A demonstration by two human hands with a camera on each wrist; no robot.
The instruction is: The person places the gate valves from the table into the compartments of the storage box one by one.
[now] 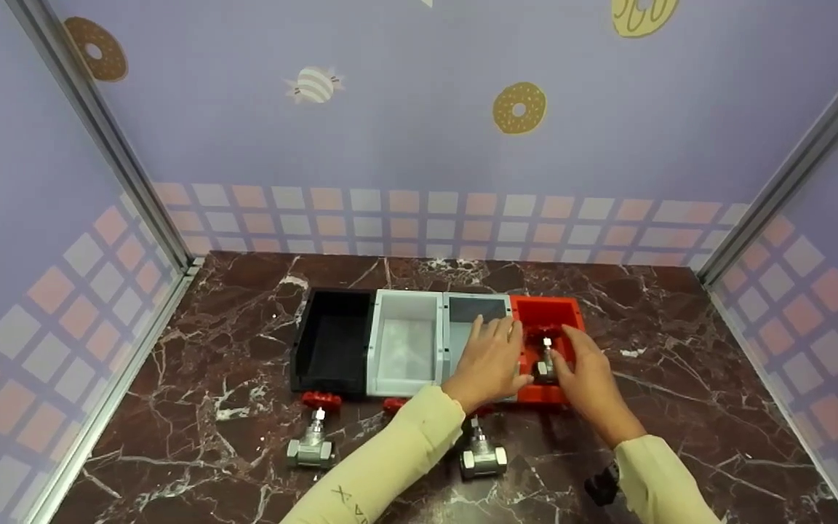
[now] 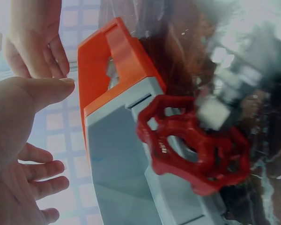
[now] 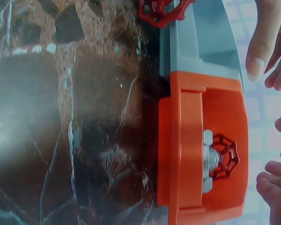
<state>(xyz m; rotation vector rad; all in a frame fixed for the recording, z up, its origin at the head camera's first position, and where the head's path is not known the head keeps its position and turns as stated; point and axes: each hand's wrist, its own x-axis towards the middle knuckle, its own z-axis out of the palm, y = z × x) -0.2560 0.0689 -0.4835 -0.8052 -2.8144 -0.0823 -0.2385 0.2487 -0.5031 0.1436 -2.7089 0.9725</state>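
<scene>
A valve (image 1: 546,364) with a red handwheel lies inside the red bin (image 1: 528,395), at the right end of a row. My right hand (image 1: 592,375) is over the bin's right side, its thumb beside the valve in the head view. Both hands hold nothing. My left hand (image 1: 488,360) hovers over the grey bin (image 1: 455,300), fingers extended toward the back. In the right wrist view the handwheel (image 3: 227,157) stands free of any fingers. Another valve (image 1: 483,458) lies on the table in front of the grey bin.
A white bin (image 1: 406,295) and a black bin (image 1: 332,386) continue the row leftward. One valve (image 1: 311,445) lies before the black bin. Another red handwheel (image 1: 393,405) shows behind the left sleeve. A dark object (image 1: 601,487) is by the right sleeve. Patterned walls enclose the marbled table.
</scene>
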